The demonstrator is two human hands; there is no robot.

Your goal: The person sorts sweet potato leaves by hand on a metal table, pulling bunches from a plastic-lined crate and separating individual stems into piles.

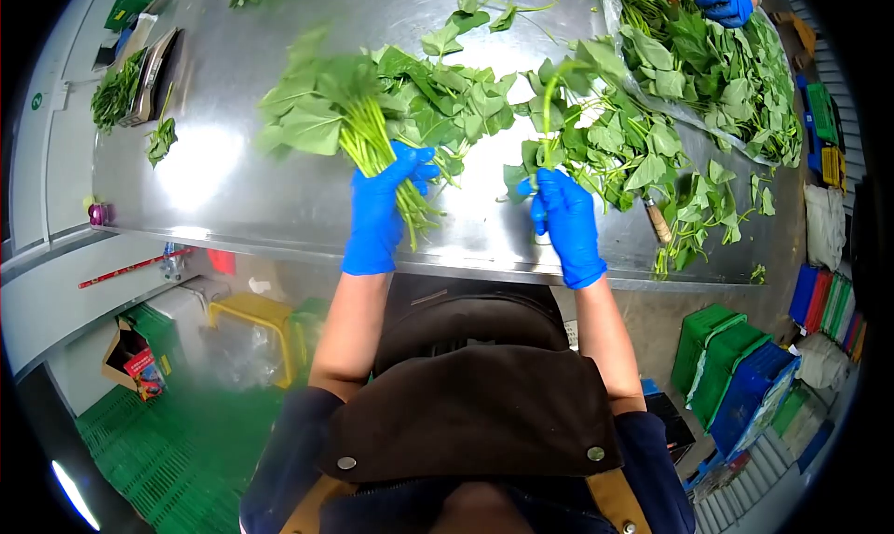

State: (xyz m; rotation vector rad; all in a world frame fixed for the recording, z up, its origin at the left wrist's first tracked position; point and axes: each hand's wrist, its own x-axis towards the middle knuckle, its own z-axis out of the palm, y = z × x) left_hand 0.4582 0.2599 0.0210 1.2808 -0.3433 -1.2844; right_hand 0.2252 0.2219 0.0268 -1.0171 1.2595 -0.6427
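My left hand (382,208), in a blue glove, is closed around the stems of a bunch of leafy greens (368,134). The leaves point up and to the left, slightly blurred, and the cut stem ends hang below the fist. My right hand (562,213), also gloved in blue, pinches a single leafy stem (551,115) that rises and curls over at its top. Loose leafy greens (447,96) lie on the metal table between and beyond my hands. A knife with a wooden handle (657,221) lies right of my right hand, its blade hidden under leaves.
The metal table (242,194) has its front edge close to my body. At the right back lies a large pile of greens on a plastic sheet (689,115), with a co-worker's gloved hand (724,1) on it. Bundled greens (116,96) sit at the left. Green crates (712,348) stand below right.
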